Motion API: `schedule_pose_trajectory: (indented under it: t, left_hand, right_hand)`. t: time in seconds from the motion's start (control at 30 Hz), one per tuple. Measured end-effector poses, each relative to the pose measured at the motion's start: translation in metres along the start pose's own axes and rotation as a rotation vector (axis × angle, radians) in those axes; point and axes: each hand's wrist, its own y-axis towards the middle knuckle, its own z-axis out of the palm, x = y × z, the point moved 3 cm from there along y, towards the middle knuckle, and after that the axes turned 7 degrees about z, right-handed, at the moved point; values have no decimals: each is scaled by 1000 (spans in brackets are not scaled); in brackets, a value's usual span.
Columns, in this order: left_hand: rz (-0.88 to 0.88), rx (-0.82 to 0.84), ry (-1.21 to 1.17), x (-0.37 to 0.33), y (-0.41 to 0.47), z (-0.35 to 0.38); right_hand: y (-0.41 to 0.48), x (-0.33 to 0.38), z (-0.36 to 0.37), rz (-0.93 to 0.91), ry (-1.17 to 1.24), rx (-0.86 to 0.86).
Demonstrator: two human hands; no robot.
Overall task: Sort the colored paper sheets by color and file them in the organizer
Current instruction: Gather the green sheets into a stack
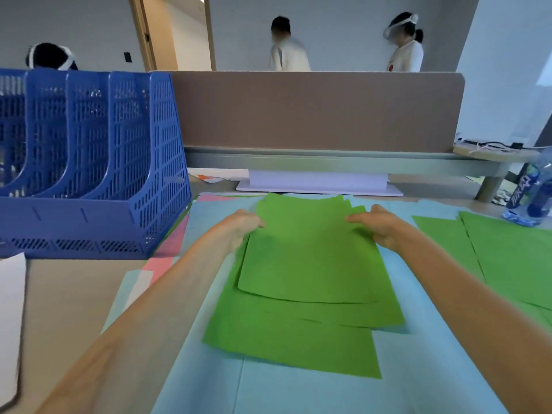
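Note:
A loose stack of green sheets [301, 294] lies on light blue sheets [298, 392] in the middle of the desk. My left hand [239, 227] grips the stack's far left edge and my right hand [378, 224] grips its far right edge. The top sheets are lifted slightly at the far end. More green sheets [513, 258] lie to the right. Pink sheets [167, 249] peek out from under the blue ones on the left. The blue plastic organizer [89, 162] with several upright slots stands at the back left.
A water bottle [528, 198] stands at the right edge. A white board [319, 183] lies under the brown desk divider [316, 112]. A white sheet [10, 324] lies at the near left. People stand beyond the divider.

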Motion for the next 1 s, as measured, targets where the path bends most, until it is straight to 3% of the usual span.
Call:
schedule_pose_trajectory:
  t: [0.1, 0.23, 0.37, 0.47, 0.53, 0.77, 0.83, 0.93, 1.0]
  left_hand:
    - [25, 85, -99, 0, -14, 10]
    - [192, 6, 25, -3, -18, 13]
    - [403, -79, -36, -27, -46, 4]
    - [539, -152, -168, -41, -67, -12]
    - [607, -237, -226, -49, -77, -26]
    - [884, -467, -408, -108, -132, -83]
    - [841, -508, -419, -120, -141, -93]
    - [507, -472, -281, -101, -126, -90]
    - [415, -469, -183, -80, -114, -82]
  right_hand:
    - [-9, -3, 11, 6, 82, 59]
    - [-21, -4, 18, -33, 21, 52]
    - [-29, -4, 12, -102, 64, -12]
    - [-45, 1, 15, -95, 251, 159]
    - [-59, 18, 19, -196, 283, 225]
    - [-141, 117, -7, -713, 339, -57]
    - [-152, 129, -12, -757, 334, -66]
    - [-146, 121, -6, -623, 219, -49]
    - [-140, 111, 1, -594, 118, -86]
